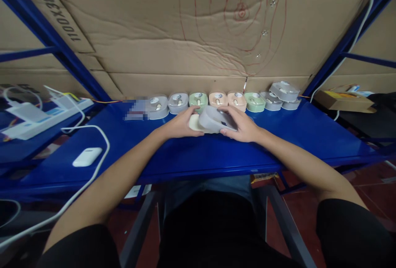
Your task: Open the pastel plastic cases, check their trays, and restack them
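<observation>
Over the middle of the blue table [185,152], my left hand [182,123] grips a cream-coloured piece [195,123]. My right hand [243,124] is closed on a grey rounded case [210,119], tilted, with a small dark spot inside its hollow. The two pieces overlap or touch between my hands; how they join cannot be made out. Behind them, several rounded boxes with clear lids stand in a row: grey [178,103], green [198,99], peach [218,99]. At the row's right end a grey box [284,90] rests on top of others.
On the left lie a white earbud case [87,157], a white cable [103,136] and a power strip [58,117]. An open cardboard box [345,101] is at the right. Cardboard [148,24] and blue posts [355,33] rise behind the table.
</observation>
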{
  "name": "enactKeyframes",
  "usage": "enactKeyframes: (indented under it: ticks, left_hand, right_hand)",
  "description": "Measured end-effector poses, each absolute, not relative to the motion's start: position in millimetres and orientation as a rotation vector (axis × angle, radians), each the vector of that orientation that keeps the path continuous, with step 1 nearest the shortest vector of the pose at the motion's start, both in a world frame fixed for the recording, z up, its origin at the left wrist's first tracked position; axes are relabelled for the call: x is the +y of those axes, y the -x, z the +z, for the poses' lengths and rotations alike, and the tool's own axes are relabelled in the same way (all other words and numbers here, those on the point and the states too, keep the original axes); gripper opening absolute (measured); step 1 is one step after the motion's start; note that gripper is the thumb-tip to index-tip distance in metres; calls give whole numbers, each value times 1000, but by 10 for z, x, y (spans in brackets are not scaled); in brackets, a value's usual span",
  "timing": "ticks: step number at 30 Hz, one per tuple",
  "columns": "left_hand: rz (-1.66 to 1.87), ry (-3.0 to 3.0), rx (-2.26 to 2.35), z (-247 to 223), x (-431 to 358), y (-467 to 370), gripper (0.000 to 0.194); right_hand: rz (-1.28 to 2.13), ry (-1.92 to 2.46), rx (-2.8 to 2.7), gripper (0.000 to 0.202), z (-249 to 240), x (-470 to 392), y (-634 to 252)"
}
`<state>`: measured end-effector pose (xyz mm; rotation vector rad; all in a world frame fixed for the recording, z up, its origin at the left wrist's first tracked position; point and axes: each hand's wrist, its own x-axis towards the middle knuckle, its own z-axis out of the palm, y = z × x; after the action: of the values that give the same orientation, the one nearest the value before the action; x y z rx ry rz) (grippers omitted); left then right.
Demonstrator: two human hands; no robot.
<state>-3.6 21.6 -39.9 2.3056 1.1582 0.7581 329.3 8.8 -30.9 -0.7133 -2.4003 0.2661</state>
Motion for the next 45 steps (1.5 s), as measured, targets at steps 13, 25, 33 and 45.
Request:
enactKeyframes:
  ticks: [13, 25, 33, 45]
  left_hand:
    - [565, -2419, 1381, -402, 290, 132, 107]
    - [589, -2441, 1342, -405, 322, 130, 96]
    - [572, -2452, 1363, -437, 338, 138, 98]
    - [644, -2446, 1274, -473, 340, 136, 89]
  right_hand:
    - [217, 552, -2706, 108, -438, -57, -3144]
    - [239, 1191, -2620, 80, -149, 527, -3788]
    - [231, 1173, -2535, 96, -121, 485, -3772]
    - [169, 549, -2581, 89, -264, -237, -3096]
